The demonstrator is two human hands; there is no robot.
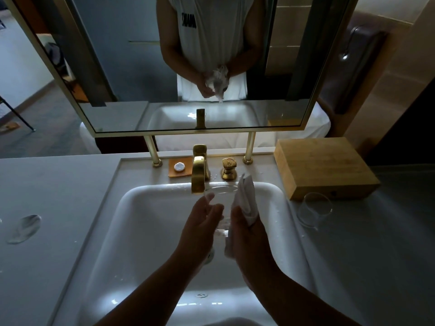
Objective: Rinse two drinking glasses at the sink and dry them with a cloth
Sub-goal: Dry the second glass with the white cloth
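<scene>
Over the sink [146,208], your left hand [202,222] cupped the wet, slippery glass [220,203]; your right hand [244,229] gripped the soft cloth [246,196]. Thin-walled, probably fragile: best held round its sides.

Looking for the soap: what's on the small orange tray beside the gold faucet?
A round white wrapped piece sits on the orange tray; its contents stay hidden.

Both forearms, entering from the lower edge of the frame, were left bare, with no sleeves, watch or rings to be seen. In the mirror [193,67] at upper centre, a white sleeveless top with dark chest lettering was reflected.
</scene>
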